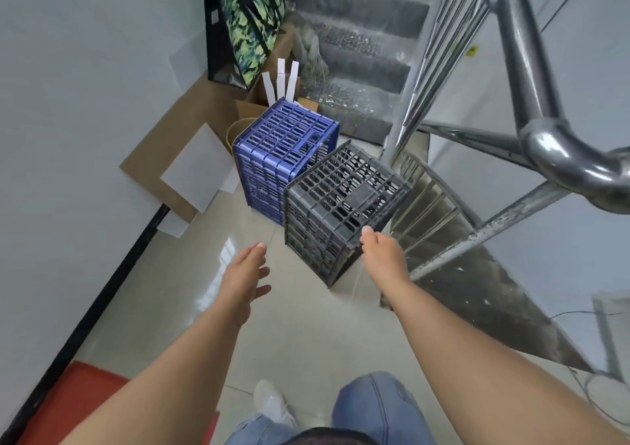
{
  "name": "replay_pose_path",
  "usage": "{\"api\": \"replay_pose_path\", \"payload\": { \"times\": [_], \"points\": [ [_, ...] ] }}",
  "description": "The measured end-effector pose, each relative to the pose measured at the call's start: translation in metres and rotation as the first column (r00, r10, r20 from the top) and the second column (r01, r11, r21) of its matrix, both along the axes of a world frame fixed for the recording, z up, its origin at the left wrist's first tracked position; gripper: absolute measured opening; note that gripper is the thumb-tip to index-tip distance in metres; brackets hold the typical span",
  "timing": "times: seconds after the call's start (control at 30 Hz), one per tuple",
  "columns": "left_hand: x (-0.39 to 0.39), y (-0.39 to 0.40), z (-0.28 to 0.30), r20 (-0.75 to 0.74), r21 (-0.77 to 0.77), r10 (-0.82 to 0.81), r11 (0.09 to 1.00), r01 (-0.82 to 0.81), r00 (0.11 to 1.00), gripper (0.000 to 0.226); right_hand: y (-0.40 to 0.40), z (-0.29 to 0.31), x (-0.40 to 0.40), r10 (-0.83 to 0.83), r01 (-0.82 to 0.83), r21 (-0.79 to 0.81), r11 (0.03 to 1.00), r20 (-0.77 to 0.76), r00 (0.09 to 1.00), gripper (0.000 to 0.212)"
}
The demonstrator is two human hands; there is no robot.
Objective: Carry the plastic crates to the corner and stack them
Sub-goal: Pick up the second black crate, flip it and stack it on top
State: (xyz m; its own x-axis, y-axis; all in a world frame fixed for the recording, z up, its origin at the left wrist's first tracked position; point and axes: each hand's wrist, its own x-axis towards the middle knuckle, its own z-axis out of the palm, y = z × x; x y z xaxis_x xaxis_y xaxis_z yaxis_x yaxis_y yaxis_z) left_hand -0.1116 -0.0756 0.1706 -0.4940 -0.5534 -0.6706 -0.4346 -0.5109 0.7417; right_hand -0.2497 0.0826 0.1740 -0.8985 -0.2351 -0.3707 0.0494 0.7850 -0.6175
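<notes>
A blue plastic crate (279, 148) stands upside down on the tiled floor near the foot of the stairs. Beside it, closer to me, is a black plastic crate (337, 202), also bottom up and tilted, with its near side lifted. My right hand (381, 253) grips the black crate's near lower rim, thumb on top. My left hand (247, 276) hovers open to the left of the black crate, fingers apart, touching nothing.
Flat cardboard (163, 165) and white sheets lean against the left wall. A camouflage bag (249, 25) and boxes fill the corner behind the blue crate. Stairs (354, 52) rise ahead; a steel railing (531, 110) runs on the right. A red mat (71, 400) lies at the lower left.
</notes>
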Motion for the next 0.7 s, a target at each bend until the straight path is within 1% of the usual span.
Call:
{"api": "replay_pose_path", "payload": {
  "times": [0.1, 0.17, 0.23, 0.3, 0.37, 0.47, 0.57, 0.63, 0.7],
  "points": [
    [-0.022, -0.006, -0.008, 0.000, -0.004, 0.002, 1.000, -0.002, 1.000, 0.041, 0.002, -0.005, -0.031, 0.018, -0.018, 0.066, 0.998, -0.007, 1.000, 0.054],
    [-0.038, -0.007, -0.017, 0.013, -0.009, 0.003, 1.000, -0.002, 1.000, 0.039, 0.005, -0.008, -0.055, 0.072, -0.069, 0.121, 0.990, -0.021, 0.997, 0.045],
    [-0.054, -0.006, -0.029, 0.033, -0.027, 0.003, 1.000, -0.002, 0.999, 0.038, 0.008, -0.016, -0.082, 0.182, -0.170, 0.194, 0.966, -0.045, 0.982, 0.035],
    [-0.071, -0.002, -0.044, 0.050, -0.043, -0.003, 0.999, 0.005, 0.999, 0.037, 0.011, -0.026, -0.110, 0.344, -0.319, 0.290, 0.902, -0.041, 0.938, 0.046],
    [-0.088, 0.005, -0.062, 0.064, -0.034, -0.010, 0.999, 0.012, 0.998, 0.037, 0.011, -0.040, -0.139, 0.499, -0.459, 0.390, 0.798, -0.001, 0.867, 0.057],
    [-0.111, 0.024, -0.092, 0.087, 0.000, 0.006, 1.000, -0.006, 0.996, 0.036, 0.009, -0.070, -0.182, 0.664, -0.591, 0.515, 0.620, 0.057, 0.746, 0.058],
    [-0.124, 0.045, -0.125, 0.125, 0.060, 0.018, 0.998, -0.026, 0.992, 0.036, 0.010, -0.105, -0.221, 0.814, -0.681, 0.624, 0.382, 0.121, 0.568, 0.056],
    [-0.127, 0.054, -0.146, 0.160, 0.097, 0.046, 0.993, -0.062, 0.986, 0.034, 0.010, -0.127, -0.243, 0.866, -0.710, 0.663, 0.236, 0.187, 0.463, 0.055],
    [-0.126, 0.056, -0.162, 0.194, 0.106, 0.083, 0.989, -0.105, 0.977, 0.029, 0.007, -0.145, -0.262, 0.883, -0.718, 0.678, 0.157, 0.229, 0.410, 0.054]
  ]
}}
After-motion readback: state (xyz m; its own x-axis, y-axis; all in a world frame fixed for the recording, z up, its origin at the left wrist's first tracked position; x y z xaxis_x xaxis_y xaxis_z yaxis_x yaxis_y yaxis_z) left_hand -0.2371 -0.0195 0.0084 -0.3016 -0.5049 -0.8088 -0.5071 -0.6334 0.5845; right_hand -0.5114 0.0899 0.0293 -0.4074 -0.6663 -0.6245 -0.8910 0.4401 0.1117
